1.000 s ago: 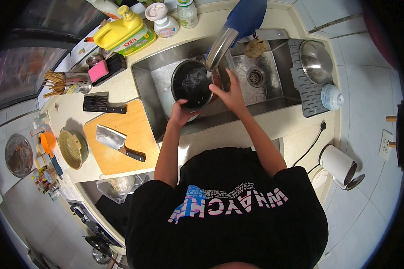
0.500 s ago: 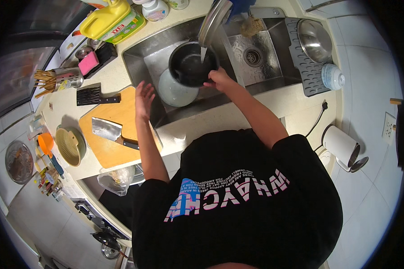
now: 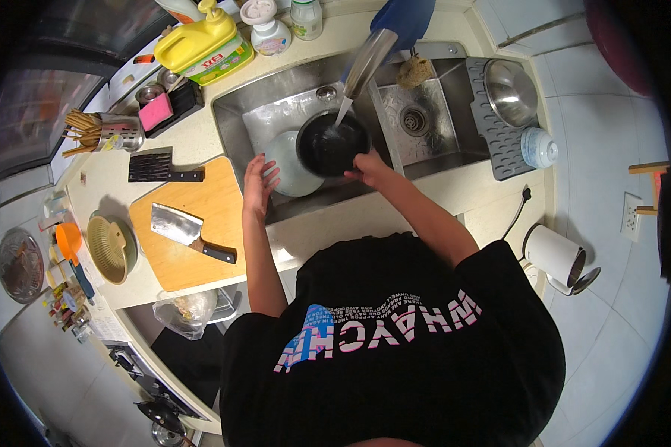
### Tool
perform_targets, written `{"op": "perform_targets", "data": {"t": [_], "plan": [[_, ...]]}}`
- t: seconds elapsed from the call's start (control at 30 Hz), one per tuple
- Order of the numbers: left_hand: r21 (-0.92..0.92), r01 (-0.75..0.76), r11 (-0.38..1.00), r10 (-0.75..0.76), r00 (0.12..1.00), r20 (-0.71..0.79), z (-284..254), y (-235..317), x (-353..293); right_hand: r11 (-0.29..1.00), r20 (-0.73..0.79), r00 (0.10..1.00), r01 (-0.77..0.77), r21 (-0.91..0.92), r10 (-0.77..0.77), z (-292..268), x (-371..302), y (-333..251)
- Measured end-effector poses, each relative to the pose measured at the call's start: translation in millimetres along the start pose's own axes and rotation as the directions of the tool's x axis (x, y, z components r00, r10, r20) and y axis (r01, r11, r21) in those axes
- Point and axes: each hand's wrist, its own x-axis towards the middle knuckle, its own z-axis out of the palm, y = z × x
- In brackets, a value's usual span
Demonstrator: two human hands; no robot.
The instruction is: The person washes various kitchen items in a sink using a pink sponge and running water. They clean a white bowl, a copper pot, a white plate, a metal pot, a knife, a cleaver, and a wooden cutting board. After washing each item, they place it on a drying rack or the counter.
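My right hand (image 3: 370, 170) grips the near right rim of a round black bowl (image 3: 334, 149), held over the left sink basin (image 3: 257, 123). A stream of water (image 3: 343, 111) runs from the metal faucet (image 3: 371, 62) into the bowl. Below it in the basin sits a pale, translucent round bowl (image 3: 291, 173), partly covered by the black one. My left hand (image 3: 260, 184) is at the basin's near left side, fingers apart and holding nothing, close to the pale bowl's left edge. Whether it touches that bowl I cannot tell.
A cleaver (image 3: 177, 222) lies on the wooden cutting board (image 3: 153, 261), with another dark knife (image 3: 150, 165) behind it. Soap bottles (image 3: 209, 56) stand behind the sink. A metal bowl (image 3: 511, 93) and stacked small bowls (image 3: 538, 147) rest on the grey drain mat (image 3: 492, 127).
The black bowl has come nearer to me and slightly right under the water. My left hand has moved right, closer to the pale bowl. The whole view has shifted a little.
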Motion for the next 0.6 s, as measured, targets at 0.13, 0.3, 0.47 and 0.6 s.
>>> {"op": "perform_targets", "data": {"t": [0.13,0.3,0.47,0.6], "plan": [[0.153,0.188,0.970,-0.189,0.982,-0.008,40.9,-0.4,-16.1,1.000,0.134,0.991,0.016,0.016,-0.018,-5.0,-0.1,1.5],[0.029,0.119,0.992,-0.118,0.993,-0.024,23.4,-35.1,-26.0,0.921,-0.059,0.939,0.319,-0.226,-0.339,3.4,-22.0,3.9],[-0.082,0.130,0.988,-0.134,0.990,-0.045,-2.0,-59.1,-31.3,0.781,-0.041,0.900,0.352,-0.517,-0.433,1.0,-39.8,8.7],[0.019,0.107,0.994,-0.104,0.985,-0.135,-4.1,-61.8,-22.4,0.614,0.026,0.828,0.436,-0.658,-0.560,7.6,-56.3,16.6]]}}
